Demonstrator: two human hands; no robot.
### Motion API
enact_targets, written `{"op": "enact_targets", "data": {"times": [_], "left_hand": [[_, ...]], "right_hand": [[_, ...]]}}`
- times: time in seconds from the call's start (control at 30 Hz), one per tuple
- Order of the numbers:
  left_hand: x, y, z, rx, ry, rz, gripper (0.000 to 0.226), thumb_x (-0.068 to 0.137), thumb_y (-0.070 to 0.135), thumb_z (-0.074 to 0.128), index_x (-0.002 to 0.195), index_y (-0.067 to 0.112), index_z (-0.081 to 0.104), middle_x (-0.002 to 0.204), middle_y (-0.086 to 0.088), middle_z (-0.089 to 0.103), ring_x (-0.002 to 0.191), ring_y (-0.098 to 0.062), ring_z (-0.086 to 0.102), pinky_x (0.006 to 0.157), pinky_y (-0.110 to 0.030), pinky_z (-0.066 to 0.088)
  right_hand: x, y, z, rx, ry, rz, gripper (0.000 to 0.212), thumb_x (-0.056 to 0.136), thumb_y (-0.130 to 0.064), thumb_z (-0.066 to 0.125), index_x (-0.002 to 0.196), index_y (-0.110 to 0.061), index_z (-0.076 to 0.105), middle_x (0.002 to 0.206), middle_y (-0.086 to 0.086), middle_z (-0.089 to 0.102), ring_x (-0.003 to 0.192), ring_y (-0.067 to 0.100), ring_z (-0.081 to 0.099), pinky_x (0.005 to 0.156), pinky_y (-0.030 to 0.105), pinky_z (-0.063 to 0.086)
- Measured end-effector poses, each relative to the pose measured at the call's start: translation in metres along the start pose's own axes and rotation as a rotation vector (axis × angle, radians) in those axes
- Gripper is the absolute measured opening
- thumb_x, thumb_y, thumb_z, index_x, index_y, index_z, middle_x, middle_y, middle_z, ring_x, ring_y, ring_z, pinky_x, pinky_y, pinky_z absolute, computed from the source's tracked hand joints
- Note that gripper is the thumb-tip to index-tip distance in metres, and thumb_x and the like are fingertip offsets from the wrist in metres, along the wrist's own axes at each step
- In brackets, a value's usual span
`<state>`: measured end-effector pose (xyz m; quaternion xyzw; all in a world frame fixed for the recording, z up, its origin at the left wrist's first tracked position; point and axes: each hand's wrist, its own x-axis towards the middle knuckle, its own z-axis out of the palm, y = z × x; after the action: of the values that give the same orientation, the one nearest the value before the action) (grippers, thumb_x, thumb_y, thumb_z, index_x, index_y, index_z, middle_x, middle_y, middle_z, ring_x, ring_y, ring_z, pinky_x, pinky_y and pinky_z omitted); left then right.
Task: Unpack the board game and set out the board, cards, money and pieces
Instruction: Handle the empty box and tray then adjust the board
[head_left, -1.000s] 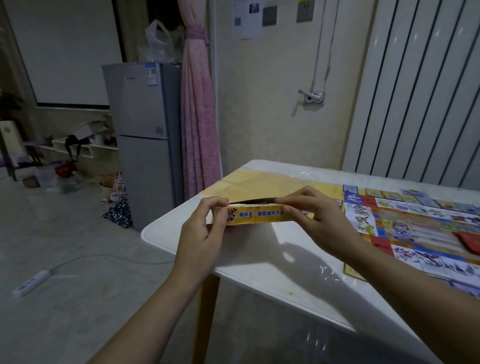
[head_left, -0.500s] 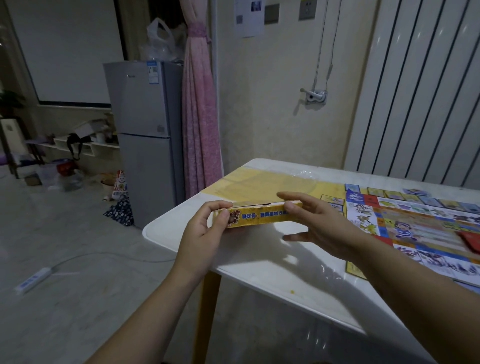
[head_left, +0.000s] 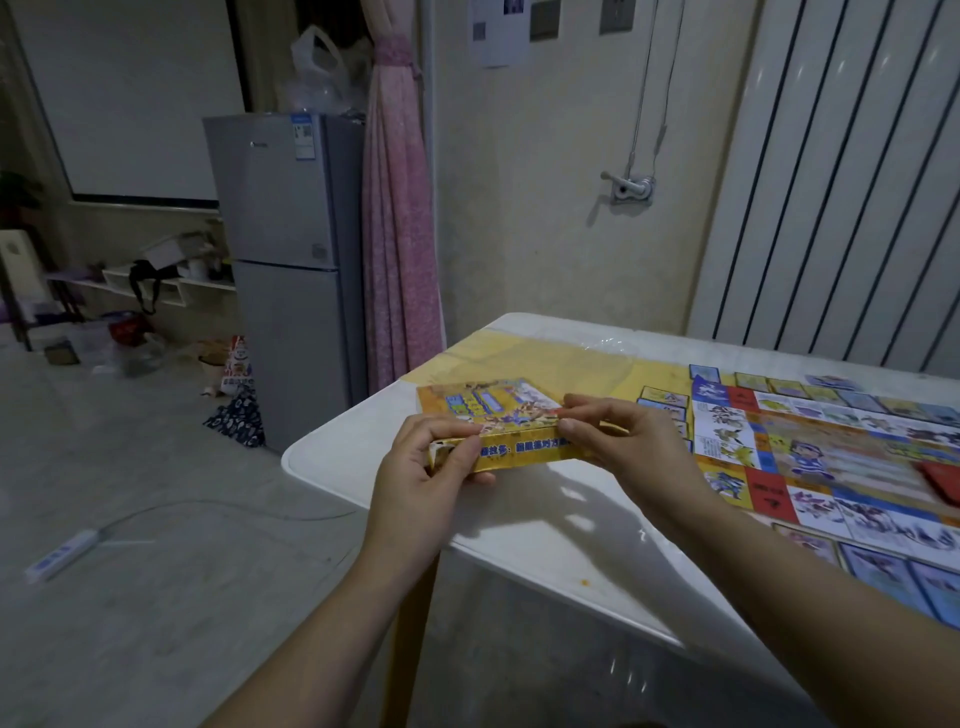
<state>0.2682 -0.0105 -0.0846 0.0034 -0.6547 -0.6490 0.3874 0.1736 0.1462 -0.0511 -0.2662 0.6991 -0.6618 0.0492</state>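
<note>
The white table (head_left: 519, 545), rounded at its corner, carries a yellow sheet (head_left: 545, 358) lying flat just beyond the left hand (head_left: 421, 478) and the right hand (head_left: 628, 452). To the right of the right hand the game board (head_left: 831, 457) lies open and flat. Cards (head_left: 789, 384) sit in rows along the board's far and near edges, and a few more lie between the board and the right hand.
</note>
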Motion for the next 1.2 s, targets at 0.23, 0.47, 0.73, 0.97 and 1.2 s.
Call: {"op": "enact_targets", "data": {"times": [0.23, 0.47, 0.73, 0.97, 1.2], "left_hand": [[0.009, 0.017, 0.009, 0.134, -0.066, 0.329, 0.017, 0.092, 0.010, 0.050, 0.091, 0.024, 0.060, 0.105, 0.012, 0.049, 0.079, -0.014, 0.060, 0.065, -0.018, 0.051], [0.015, 0.021, 0.036, 0.125, -0.162, 0.331, 0.022, 0.097, 0.022, 0.036, 0.102, 0.027, 0.057, 0.124, 0.010, 0.041, 0.104, -0.015, 0.055, 0.071, -0.021, 0.051], [0.026, 0.048, 0.112, -0.309, -0.323, -0.315, 0.048, 0.098, 0.038, 0.039, 0.143, 0.039, 0.025, 0.097, -0.001, 0.063, 0.059, -0.014, 0.061, 0.057, -0.024, 0.052], [0.019, 0.074, 0.207, -0.563, -0.420, -0.624, 0.023, 0.101, 0.013, 0.039, 0.121, 0.019, 0.049, 0.084, -0.006, 0.059, 0.059, -0.014, 0.045, 0.048, -0.020, 0.047], [-0.015, 0.090, 0.330, -0.660, -0.542, -0.778, 0.017, 0.100, 0.013, 0.041, 0.107, 0.014, 0.057, 0.091, -0.011, 0.059, 0.068, -0.016, 0.052, 0.053, -0.026, 0.051]], "right_hand": [[-0.002, -0.022, -0.003, 0.422, -0.021, 0.191, 0.042, 0.092, -0.034, 0.053, 0.131, -0.019, 0.049, 0.122, 0.006, 0.060, 0.107, 0.021, 0.063, 0.077, 0.039, 0.057], [-0.001, -0.029, -0.022, 0.361, 0.050, 0.151, 0.028, 0.100, -0.025, 0.042, 0.127, -0.018, 0.048, 0.077, 0.006, 0.069, 0.059, 0.019, 0.069, 0.050, 0.022, 0.052], [-0.007, -0.051, -0.091, 0.211, 0.238, 0.033, 0.031, 0.100, -0.021, 0.042, 0.131, -0.021, 0.044, 0.094, 0.006, 0.067, 0.067, 0.022, 0.067, 0.047, 0.021, 0.049], [-0.034, -0.065, -0.179, 0.161, 0.391, -0.044, 0.044, 0.097, -0.018, 0.050, 0.139, -0.022, 0.038, 0.100, 0.003, 0.066, 0.073, 0.017, 0.067, 0.057, 0.026, 0.053], [-0.083, -0.065, -0.253, 0.204, 0.675, -0.156, 0.089, 0.087, -0.014, 0.067, 0.146, -0.042, 0.007, 0.127, 0.013, 0.058, 0.099, 0.026, 0.067, 0.085, 0.044, 0.055]]}}
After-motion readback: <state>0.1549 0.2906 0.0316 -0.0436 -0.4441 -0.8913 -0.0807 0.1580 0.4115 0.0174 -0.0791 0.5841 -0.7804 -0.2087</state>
